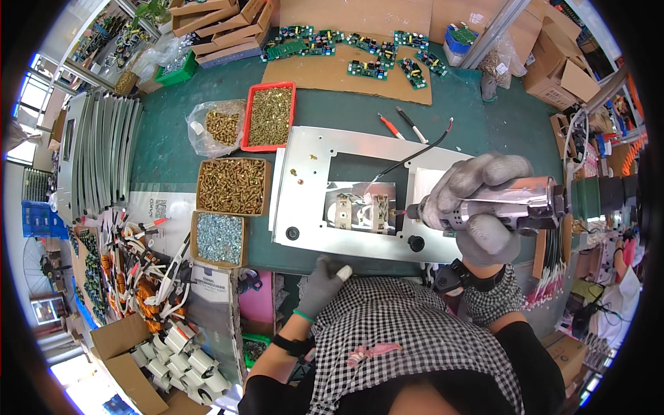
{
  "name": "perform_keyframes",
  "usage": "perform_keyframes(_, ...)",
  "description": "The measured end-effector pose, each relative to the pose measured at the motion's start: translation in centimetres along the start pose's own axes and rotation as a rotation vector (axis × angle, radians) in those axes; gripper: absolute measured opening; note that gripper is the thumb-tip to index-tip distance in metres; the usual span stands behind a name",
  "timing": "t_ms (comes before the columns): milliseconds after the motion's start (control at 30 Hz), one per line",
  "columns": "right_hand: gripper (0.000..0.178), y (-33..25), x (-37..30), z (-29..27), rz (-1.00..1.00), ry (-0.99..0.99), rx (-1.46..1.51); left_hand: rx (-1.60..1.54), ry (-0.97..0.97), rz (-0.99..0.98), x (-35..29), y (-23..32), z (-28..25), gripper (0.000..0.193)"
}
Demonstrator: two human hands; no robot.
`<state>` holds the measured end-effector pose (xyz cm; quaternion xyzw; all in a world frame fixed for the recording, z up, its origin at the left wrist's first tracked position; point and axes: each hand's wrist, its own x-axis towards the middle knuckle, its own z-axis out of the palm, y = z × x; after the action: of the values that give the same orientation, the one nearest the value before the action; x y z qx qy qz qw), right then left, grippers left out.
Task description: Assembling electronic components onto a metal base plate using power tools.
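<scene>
My right hand (481,197), in a grey glove, is wrapped round a shiny electric screwdriver (515,202). The driver lies nearly level, its bit pointing left at a pale block-shaped part (380,213) in the cutout of a silver metal panel (311,149). Whether the bit touches that part I cannot tell. A clear plastic sheet (332,190) surrounds the part. From the cutout a black cable (418,150) runs up to the right. My left hand (324,287), also gloved, rests by the bench's front edge below the panel, fingers apart and holding nothing.
Left of the panel stand a box of brass screws (234,187), a box of silvery hardware (219,237) and a red tray (270,116) of small brass pieces. Beyond it lie cutters (391,127) and circuit boards (370,59). Stacked metal panels (104,152) stand far left.
</scene>
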<state>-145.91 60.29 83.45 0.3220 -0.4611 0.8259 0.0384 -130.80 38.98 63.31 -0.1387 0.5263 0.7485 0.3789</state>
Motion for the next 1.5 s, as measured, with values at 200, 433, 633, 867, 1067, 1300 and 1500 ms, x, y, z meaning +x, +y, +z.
perform_keyframes(200,0.041,-0.5,-0.2,-0.8,0.059,0.081,0.097,1.119,0.613,0.104,7.6,-3.7,-1.4,0.044)
perform_keyframes(433,0.042,-0.8,-0.3,-2.1,0.074,0.075,0.105,1.122,0.814,-0.126,8.7,-3.3,0.1,0.036)
perform_keyframes(633,0.042,-1.8,0.4,-3.7,0.057,0.142,0.119,0.562,0.646,0.429,4.1,0.3,2.1,0.022)
perform_keyframes(867,0.041,-1.7,2.1,-3.7,0.032,0.180,0.111,0.972,0.546,0.590,8.5,-6.3,-0.8,0.022)
perform_keyframes(1067,0.044,-1.0,3.2,-4.7,0.028,0.215,-0.047,1.030,0.642,0.561,7.1,-1.6,1.2,0.016)
perform_keyframes(1300,0.043,2.5,3.7,-5.5,0.122,0.277,-0.124,1.043,0.661,0.826,7.3,-2.4,-0.9,0.018)
perform_keyframes(1500,0.039,5.1,3.1,-6.7,0.127,0.259,-0.231,1.168,0.615,0.745,7.6,-2.1,-1.0,0.015)
